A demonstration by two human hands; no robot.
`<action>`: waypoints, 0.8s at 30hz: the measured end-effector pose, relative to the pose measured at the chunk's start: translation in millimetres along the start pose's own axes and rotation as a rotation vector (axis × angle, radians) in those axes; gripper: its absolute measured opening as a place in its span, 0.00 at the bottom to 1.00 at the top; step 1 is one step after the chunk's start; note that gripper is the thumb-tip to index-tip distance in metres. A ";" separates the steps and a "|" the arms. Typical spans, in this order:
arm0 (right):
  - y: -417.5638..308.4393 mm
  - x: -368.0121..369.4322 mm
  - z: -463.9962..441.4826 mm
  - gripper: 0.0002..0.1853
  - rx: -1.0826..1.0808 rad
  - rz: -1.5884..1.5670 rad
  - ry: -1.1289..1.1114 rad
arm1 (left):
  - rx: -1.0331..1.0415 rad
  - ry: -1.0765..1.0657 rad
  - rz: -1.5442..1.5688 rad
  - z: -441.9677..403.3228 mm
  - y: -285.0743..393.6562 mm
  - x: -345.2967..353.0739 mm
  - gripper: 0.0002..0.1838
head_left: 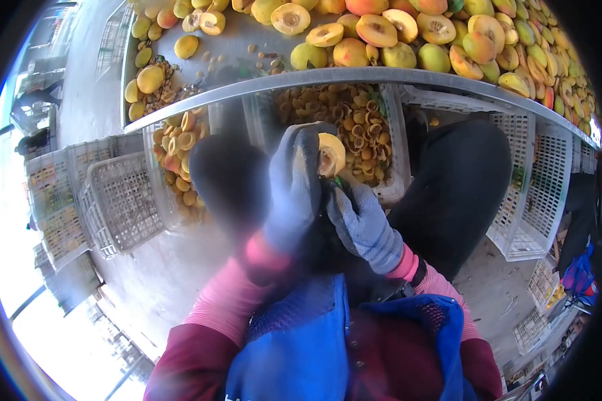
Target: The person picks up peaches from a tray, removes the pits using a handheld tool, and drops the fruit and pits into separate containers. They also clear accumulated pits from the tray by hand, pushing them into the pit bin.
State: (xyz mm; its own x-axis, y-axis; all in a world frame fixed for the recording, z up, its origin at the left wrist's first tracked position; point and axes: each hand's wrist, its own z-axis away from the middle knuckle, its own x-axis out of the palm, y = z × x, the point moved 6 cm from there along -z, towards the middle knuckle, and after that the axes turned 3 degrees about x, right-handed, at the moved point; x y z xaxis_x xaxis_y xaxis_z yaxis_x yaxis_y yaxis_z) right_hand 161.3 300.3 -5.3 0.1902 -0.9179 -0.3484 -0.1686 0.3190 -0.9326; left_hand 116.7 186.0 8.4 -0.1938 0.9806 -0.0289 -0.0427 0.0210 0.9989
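Observation:
My left hand [291,184], in a grey-blue work glove with dark palm, is closed around a peach half [332,154]. The cut yellow face with its brownish centre points to the right. Just below it, my gloved right hand [368,226] has its fingers curled together, the fingertips close to the fruit. A small green piece [338,181] shows at those fingertips; most of whatever they grip is hidden. Under my hands stands a crate [400,144] with many scooped peach halves [364,127].
A metal-edged table [247,87] ahead bears whole and halved peaches [398,30] and loose pits [157,87]. Another crate of peach halves [180,144] stands at left. Plastic crates [124,194] sit left, and more crates [535,187] right. My knees flank the middle crate.

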 end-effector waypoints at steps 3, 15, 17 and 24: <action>19.0 5.3 -2.8 0.14 0.361 -0.635 -0.185 | 0.047 -0.091 -0.173 -1.1 4.7 -3.1 0.16; -6.7 11.4 13.3 0.19 1.046 -1.226 -0.469 | 0.129 -0.342 -0.339 -2.3 5.2 -8.4 0.11; -9.2 15.2 16.5 0.18 1.091 -1.291 -0.472 | -0.044 -0.323 -0.116 -3.7 12.9 -2.7 0.10; -12.6 28.1 25.4 0.22 1.100 -1.654 -0.672 | 0.089 -0.277 -0.198 -0.7 14.3 1.7 0.15</action>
State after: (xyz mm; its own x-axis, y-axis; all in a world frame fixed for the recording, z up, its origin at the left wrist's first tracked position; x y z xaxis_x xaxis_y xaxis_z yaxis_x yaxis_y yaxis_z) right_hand 193.3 276.5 -5.7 -0.1923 -0.2983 0.9349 0.9463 -0.3086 0.0962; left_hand 115.1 187.9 22.6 0.0840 0.9711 -0.2235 0.0354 0.2213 0.9746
